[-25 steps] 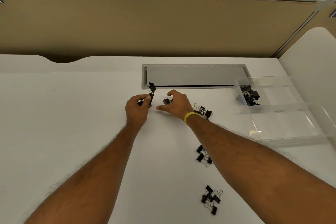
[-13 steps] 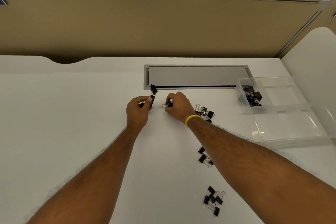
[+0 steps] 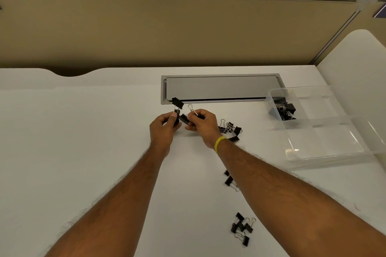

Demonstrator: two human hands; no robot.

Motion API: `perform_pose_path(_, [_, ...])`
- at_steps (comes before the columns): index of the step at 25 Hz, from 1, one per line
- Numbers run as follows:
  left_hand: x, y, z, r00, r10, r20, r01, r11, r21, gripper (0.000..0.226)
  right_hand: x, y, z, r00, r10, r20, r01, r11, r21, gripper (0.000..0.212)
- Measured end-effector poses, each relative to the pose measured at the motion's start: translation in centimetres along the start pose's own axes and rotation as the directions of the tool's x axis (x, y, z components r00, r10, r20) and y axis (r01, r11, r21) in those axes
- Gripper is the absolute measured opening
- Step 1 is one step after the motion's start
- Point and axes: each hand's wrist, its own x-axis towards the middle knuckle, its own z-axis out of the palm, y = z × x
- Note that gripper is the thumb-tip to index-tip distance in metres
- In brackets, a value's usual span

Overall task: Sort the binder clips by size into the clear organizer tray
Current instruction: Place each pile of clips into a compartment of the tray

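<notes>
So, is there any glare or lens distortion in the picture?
Head view: wide-angle bending curves the partition and desk edges; soft glare streaks lie on the clear tray; lighting is even, with faint shadows; clips near the bottom look sharp.

Arms: I see both of mine reaching in from the bottom edge, bare from the frame edge to the wrist, no sleeves anywhere in view.
Forearm hair: I can make out fine hair along both forearms, catching light at the outer edges.
Left hand (image 3: 165,129): bare; I see no glove, ring or watch on the side facing me.
Right hand (image 3: 203,126): bare as well, no glove, no ring that I can pick out.
Wristband (image 3: 219,143): a thin yellow band around my right wrist, plain, narrow, with no lettering I can read.
Fingernails: short, as far as I can tell on the left thumb.
</notes>
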Motion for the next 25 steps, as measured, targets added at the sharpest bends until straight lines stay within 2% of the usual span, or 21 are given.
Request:
perform_pose_path(3, [-0.3, 0.1, -0.1, 1.000, -0.020, 0.005, 0.020, 0.999, -0.033, 0.009, -0.4, 0.0, -0.2, 0.998, 0.060, -0.001, -0.060, 0.996, 0.059, 0.007])
perform_pose_path(7, [-1.0, 0.7, 0.6, 0.996, -0.062, 0.069, 0.071, 0.988, -0.139, 0.010, -1.1, -0.3, -0.2, 0.991, 0.135, -0.011, -0.126, 0.949, 0.290, 0.015])
perform_pose_path(11, [-2.7, 1.2, 2.5, 0.982, -0.032, 0.185, 0.051, 0.993, -0.103, 0.014, -2.2, -2.0, 0.0, 0.985, 0.144, -0.097, -0.076, 0.860, 0.504, 0.012])
perform_pose_path(16, [-5.5, 1.4, 6.3, 0.940, 0.086, 0.330, -0.143, 0.978, 0.151, 0.018, -3.4, -4.4, -2.9, 0.972, 0.083, -0.222, 0.013, 0.916, 0.402, 0.042])
perform_pose_path(21, [-9.0, 1.2, 12.2, 0.892, 0.158, 0.423, -0.280, 0.928, 0.244, 0.014, -5.3, -7.0, -8.4, 0.931, 0.068, -0.358, 0.128, 0.860, 0.495, 0.031])
perform_pose_path(25, [-11.3, 0.0, 18.3, 0.867, 0.158, 0.473, -0.293, 0.929, 0.227, 0.013, -6.4, -8.9, -14.1, 0.915, 0.051, -0.400, 0.224, 0.760, 0.610, 0.020])
